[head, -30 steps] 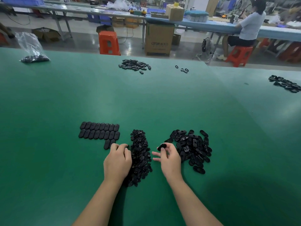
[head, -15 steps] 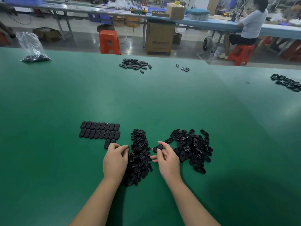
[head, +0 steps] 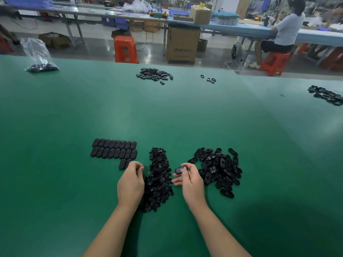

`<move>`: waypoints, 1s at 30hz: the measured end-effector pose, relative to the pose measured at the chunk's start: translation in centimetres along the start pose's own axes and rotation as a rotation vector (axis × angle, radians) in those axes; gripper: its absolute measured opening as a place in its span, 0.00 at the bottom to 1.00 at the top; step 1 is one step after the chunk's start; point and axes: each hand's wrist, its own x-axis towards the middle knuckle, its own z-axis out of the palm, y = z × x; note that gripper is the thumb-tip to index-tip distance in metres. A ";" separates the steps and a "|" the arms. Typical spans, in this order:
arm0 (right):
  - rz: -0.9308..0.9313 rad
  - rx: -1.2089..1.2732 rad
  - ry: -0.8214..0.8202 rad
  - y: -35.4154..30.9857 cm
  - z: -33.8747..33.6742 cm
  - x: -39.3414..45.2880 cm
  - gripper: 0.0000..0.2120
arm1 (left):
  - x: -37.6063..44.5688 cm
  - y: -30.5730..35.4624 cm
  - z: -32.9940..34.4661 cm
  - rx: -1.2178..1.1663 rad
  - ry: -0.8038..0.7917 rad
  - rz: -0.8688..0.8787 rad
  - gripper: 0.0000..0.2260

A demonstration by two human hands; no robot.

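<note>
The right hand [head: 192, 183] is pinching one black oval shell [head: 180, 170] between thumb and fingertips, holding it just above the table [head: 167, 117] toward the near edge, between the two heaps. The left hand [head: 130, 182] is hovering with its fingers curled toward the thumb at the rim of the heap of small inserts [head: 159, 179]. Whether a piece is sitting in that pinch is hidden, so I cannot tell.

The step in hand is probably the fitting of an insert into the shell. To do it well, the right hand should be turning the shell hollow side up and gripping it by its long edges, leaving the recess free. The left should be bringing in a single insert flat and pressing it evenly.

The shells are showing as smooth, slightly glossy moulded plastic with rounded ends. The loose shell heap [head: 219, 169] is lying just right of the hand. The inserts are looking smaller, knobbly and tangled. The laid-out pieces [head: 115, 151] are lying in neat matte rows left of the heaps.
</note>
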 end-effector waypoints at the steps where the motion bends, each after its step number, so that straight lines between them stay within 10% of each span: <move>1: 0.001 -0.001 0.000 0.0 0.0 0.0 0.10 | -0.1 0.0 -0.1 -0.047 -0.003 -0.009 0.05; 30: -0.042 -0.158 -0.079 0.2 0.3 0.3 0.09 | 1.3 -0.3 -1.2 -0.405 0.021 -0.258 0.08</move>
